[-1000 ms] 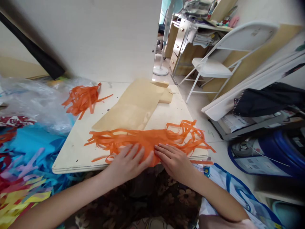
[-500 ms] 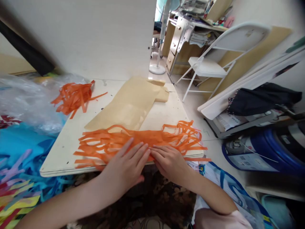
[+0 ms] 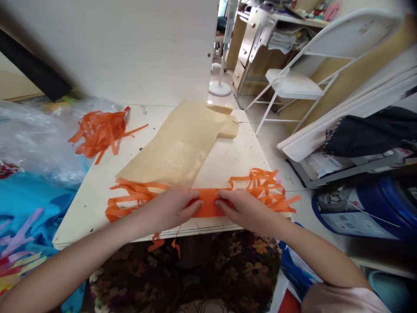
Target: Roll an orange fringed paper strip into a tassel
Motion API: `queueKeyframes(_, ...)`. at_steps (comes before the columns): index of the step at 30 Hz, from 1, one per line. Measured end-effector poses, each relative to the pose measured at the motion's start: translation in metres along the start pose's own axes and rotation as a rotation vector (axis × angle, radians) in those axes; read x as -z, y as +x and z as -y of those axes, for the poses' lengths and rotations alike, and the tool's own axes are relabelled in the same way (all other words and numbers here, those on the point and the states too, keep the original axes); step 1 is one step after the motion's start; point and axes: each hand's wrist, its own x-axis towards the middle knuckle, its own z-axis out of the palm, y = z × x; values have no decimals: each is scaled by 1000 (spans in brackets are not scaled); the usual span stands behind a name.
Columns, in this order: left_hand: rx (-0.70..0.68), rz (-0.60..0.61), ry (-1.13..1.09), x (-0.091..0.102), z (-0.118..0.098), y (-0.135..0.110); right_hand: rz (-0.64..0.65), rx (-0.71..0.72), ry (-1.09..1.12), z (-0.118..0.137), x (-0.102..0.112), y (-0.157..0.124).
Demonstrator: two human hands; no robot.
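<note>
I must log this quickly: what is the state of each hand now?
Left hand: closed, pinching the orange fringed paper on the board.
Right hand: closed, pinching the same paper.

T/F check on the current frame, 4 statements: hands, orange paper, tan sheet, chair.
1. Both hands hold the fringed orange paper at its middle. True: left hand and right hand pinch it.
2. The tan sheet lies on the floor. False: it lies on the board.
3. A second orange strip pile sits at the board's far left. True.
4. The folding chair is black. False: it is white.
</note>
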Motion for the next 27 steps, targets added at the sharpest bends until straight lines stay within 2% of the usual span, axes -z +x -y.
queueKeyframes(5,64,39,86,1,10,9,48,-122,-72,-9,4,5)
queueKeyframes(11,79,81,85,8,7,12,61,-162,-193,-16,1,8)
queueKeyframes(14,105,32,225,4,2,15,84,-193,-218,-14,2,10)
queueKeyframes(19,202,22,462,-3,0,20,231,-156,-201,-20,15,9)
queueKeyframes(27,192,42,342,4,7,21,375,-221,-156,-36,21,10)
